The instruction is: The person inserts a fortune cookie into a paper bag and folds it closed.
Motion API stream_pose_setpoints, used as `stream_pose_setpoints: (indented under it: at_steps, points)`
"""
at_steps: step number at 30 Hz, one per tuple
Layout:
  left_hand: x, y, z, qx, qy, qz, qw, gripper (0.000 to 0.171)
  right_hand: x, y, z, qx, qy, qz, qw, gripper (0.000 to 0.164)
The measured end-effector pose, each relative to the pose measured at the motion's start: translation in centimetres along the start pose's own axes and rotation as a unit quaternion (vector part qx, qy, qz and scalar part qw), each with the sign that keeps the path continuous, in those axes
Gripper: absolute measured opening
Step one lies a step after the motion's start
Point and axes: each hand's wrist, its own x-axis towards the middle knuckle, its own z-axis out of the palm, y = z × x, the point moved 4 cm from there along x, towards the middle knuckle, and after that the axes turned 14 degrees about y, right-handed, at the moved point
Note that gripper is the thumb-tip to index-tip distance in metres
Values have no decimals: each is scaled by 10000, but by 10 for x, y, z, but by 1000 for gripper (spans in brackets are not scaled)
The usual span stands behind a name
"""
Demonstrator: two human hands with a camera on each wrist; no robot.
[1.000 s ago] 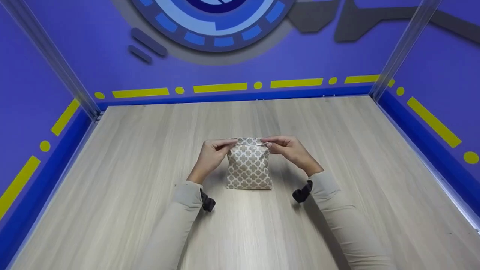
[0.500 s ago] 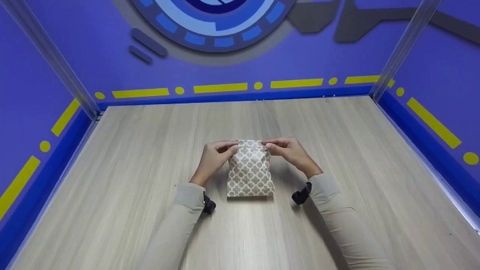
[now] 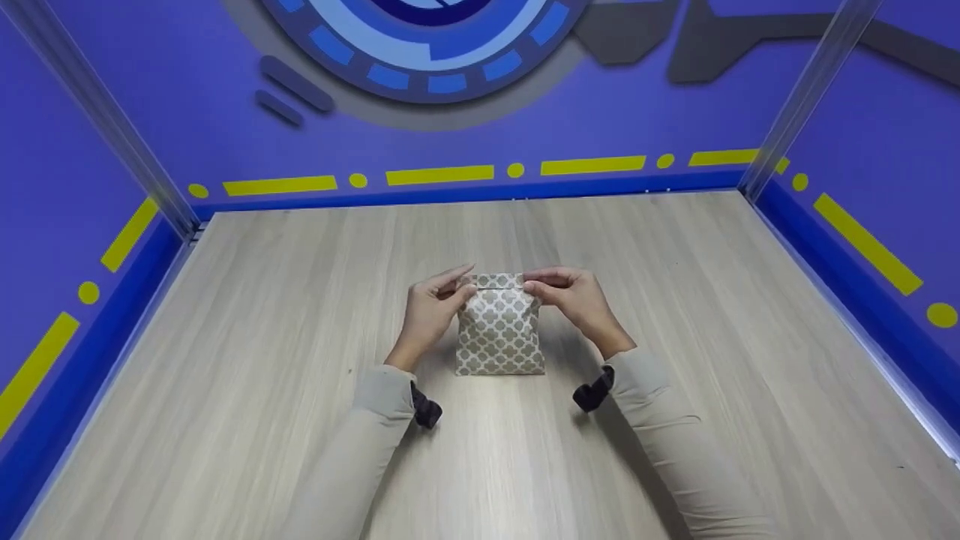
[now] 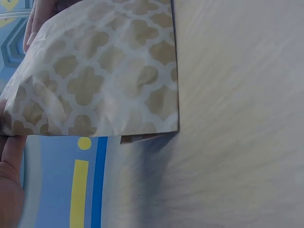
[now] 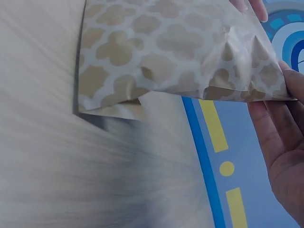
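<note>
A paper bag [image 3: 499, 330] with a gold-brown quatrefoil pattern on white stands near the middle of the wood-grain table. Its top edge is folded over in a narrow flap [image 3: 499, 280]. At the upper left corner my left hand [image 3: 429, 311] pinches the bag with the thumb in front; the index finger is raised off the paper. My right hand [image 3: 581, 300] pinches the opposite top corner between thumb and fingers. Both wrist views show the creased paper bag [image 4: 95, 71] close up, its bottom edge at the table. What the bag contains is hidden.
The light wooden table [image 3: 300, 450] spreads around the bag. Blue-purple panels with yellow dashes, such as the back wall [image 3: 450, 142], enclose it on three sides. Black wrist cameras, one the left camera [image 3: 427, 412], hang under both cuffs.
The bag's lower edge swung toward me and then back away. My left index finger has lifted off the flap. Both hands stay at the top corners, with slight shifts.
</note>
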Motion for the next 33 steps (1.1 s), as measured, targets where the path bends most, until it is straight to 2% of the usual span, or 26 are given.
stream_pose_setpoints:
  at_steps: [5,13,21,29,33]
  points:
    - [0,0,1,76,-47,-119,9999,20,1,1,0,-240,-111,-66,9996,40]
    - [-1,-1,3,32,-57,-265,9996,9,2,-3,5,-467,-333,-241,9981,27]
    - [-2,0,6,-50,-106,-314,9994,8,2,-6,19,-807,-500,-410,9946,41]
    - [-2,1,6,-25,-143,-273,9995,6,0,-10,26,-551,-253,-699,9957,18]
    - [0,1,7,19,-180,-297,9994,5,0,-10,26,-511,-187,-634,9965,14]
